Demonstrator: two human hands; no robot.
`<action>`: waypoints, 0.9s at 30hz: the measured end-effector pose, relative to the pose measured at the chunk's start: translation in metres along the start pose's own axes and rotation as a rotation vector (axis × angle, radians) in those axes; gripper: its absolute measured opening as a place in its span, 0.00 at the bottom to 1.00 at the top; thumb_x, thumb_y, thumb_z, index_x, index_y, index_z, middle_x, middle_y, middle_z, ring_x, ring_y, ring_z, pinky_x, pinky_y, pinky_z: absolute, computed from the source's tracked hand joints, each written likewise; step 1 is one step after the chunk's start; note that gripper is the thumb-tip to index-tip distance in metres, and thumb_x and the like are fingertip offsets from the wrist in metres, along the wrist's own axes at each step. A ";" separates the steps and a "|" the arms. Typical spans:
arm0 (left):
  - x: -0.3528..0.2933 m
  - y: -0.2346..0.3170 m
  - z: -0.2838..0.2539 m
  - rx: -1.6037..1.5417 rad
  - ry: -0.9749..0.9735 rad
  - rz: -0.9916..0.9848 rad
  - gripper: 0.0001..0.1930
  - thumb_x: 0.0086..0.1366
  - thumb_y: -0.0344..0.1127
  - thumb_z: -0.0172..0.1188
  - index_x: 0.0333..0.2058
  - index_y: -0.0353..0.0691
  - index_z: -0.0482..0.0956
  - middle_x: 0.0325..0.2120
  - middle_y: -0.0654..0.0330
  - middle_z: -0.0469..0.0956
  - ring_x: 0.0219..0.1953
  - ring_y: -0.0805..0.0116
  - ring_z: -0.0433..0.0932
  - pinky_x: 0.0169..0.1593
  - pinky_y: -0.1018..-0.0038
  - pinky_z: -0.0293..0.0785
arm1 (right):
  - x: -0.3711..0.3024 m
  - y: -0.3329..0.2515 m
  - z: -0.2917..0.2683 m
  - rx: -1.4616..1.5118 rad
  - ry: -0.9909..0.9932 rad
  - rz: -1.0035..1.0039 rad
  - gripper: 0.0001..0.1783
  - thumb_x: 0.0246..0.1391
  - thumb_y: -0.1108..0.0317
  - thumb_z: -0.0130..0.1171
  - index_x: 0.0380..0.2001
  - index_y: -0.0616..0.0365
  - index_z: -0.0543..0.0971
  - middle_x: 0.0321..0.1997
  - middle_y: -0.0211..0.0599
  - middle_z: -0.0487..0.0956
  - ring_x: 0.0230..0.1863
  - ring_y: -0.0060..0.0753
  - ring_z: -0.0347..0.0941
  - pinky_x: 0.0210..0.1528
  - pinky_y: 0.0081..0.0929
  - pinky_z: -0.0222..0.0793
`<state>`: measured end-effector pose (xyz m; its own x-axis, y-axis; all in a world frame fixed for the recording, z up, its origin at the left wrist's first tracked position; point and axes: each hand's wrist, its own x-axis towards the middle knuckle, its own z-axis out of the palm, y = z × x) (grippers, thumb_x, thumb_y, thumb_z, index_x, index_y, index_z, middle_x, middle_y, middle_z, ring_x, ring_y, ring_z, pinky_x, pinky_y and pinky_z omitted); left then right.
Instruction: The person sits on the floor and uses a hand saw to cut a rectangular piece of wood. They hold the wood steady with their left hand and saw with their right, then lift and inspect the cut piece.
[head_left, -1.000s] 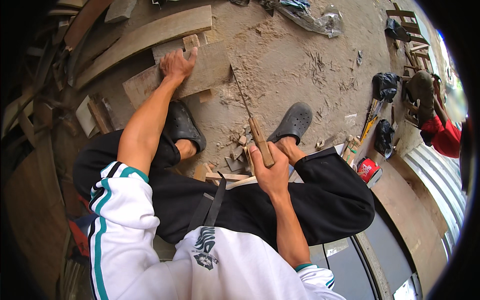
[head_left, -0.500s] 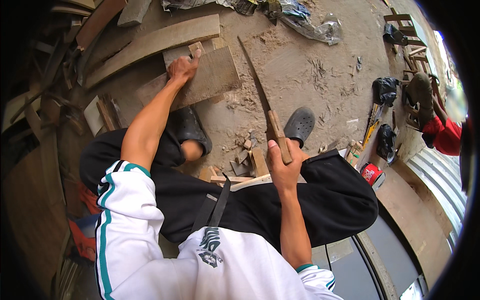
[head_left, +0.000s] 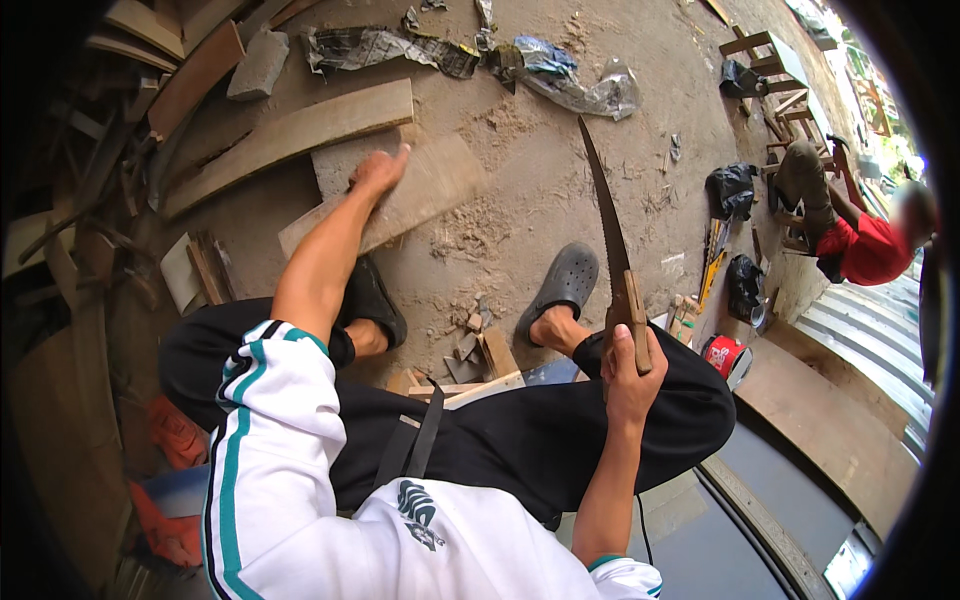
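My right hand (head_left: pixel 632 380) is closed around the wooden handle of a handsaw (head_left: pixel 610 215). Its long, dark, toothed blade points up and away from me, above my right knee. Ahead of my left foot, my left hand (head_left: pixel 378 172) is closed at the far-left edge of a flat wooden board (head_left: pixel 435 190), with the thumb stretched out. The fingertips are partly hidden, and the board's right end looks blurred. Under and behind the board, a greyish block (head_left: pixel 335 168) shows in part.
A long curved plank (head_left: pixel 300 140) lies beyond the board. Wood offcuts (head_left: pixel 490 350) sit between my feet, and scrap timber is piled at left. To the right are black plastic bags (head_left: pixel 733 190), a red can (head_left: pixel 724 357) and a person in red (head_left: pixel 870 250).
The saw has risen from near the ground and swung right, its blade now beside my right leg. My left hand and the board have shifted slightly right and away from me. My view has also shifted.
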<state>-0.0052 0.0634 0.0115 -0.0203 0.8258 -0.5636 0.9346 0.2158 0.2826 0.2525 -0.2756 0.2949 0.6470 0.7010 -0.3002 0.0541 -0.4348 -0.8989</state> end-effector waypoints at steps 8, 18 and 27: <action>-0.076 0.044 0.041 0.248 -0.207 0.327 0.37 0.67 0.73 0.36 0.16 0.46 0.70 0.14 0.70 0.62 0.16 0.71 0.61 0.22 0.66 0.62 | 0.010 -0.004 0.010 0.100 -0.034 0.022 0.14 0.63 0.62 0.58 0.27 0.57 0.71 0.16 0.21 0.63 0.13 0.12 0.55 0.15 0.15 0.50; -0.028 0.016 -0.008 0.062 0.098 0.181 0.42 0.66 0.74 0.35 0.36 0.36 0.81 0.30 0.46 0.82 0.36 0.48 0.80 0.43 0.54 0.70 | 0.013 0.001 0.025 0.086 -0.062 0.082 0.13 0.63 0.64 0.59 0.27 0.57 0.72 0.16 0.19 0.63 0.14 0.10 0.55 0.15 0.14 0.50; 0.005 -0.034 0.023 0.169 0.462 0.499 0.43 0.59 0.75 0.51 0.62 0.49 0.62 0.64 0.50 0.56 0.68 0.50 0.51 0.62 0.43 0.54 | 0.020 0.007 0.057 0.059 -0.160 0.227 0.15 0.61 0.60 0.62 0.27 0.61 0.76 0.19 0.21 0.70 0.20 0.11 0.62 0.22 0.16 0.56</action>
<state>-0.0291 0.0485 -0.0187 0.3114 0.9503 0.0003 0.9134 -0.2994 0.2759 0.2231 -0.2326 0.2640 0.5093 0.6715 -0.5383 -0.1256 -0.5608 -0.8183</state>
